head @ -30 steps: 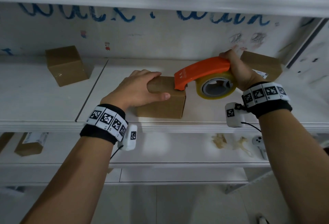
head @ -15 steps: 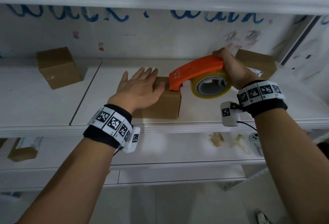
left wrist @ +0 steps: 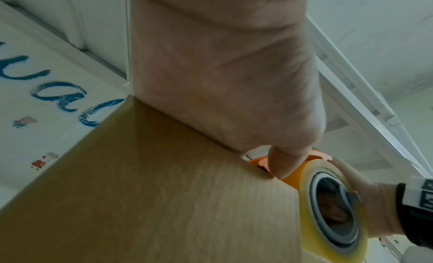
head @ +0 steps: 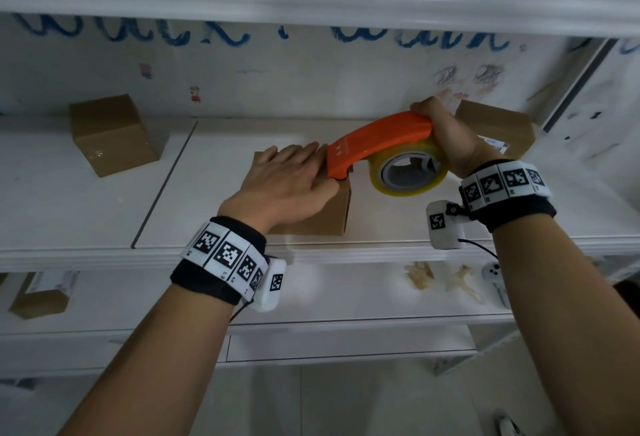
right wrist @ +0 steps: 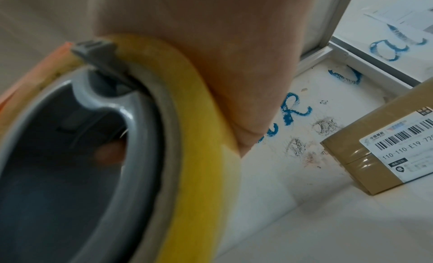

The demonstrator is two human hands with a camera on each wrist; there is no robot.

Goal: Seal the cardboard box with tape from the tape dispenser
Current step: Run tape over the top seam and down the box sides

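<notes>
Fingers of the left hand (head: 287,186) lie straight and flat across the top of a small cardboard box (head: 322,214), pressing it down, apparently so the light carton cannot slide on the smooth white shelf (head: 104,224) as tape is drawn over it. The left thumb (left wrist: 284,161) reaches the box's right edge, just beside the dispenser's nose. The right hand (head: 446,138) curls around the rear of an orange plastic tape dispenser (head: 377,141), whose curved shell arches over a translucent yellowish tape roll (head: 408,172) on a grey hub. Its front tip touches the box's upper right corner, which suggests a strip is being started or cut there; the tape itself cannot be made out. The box, matte brown with crisp edges, sits near the shelf's front lip. Two other cartons stand well apart, a plain box (head: 114,134) to the left and a labelled parcel (right wrist: 386,150) with glossy tape to the right.
</notes>
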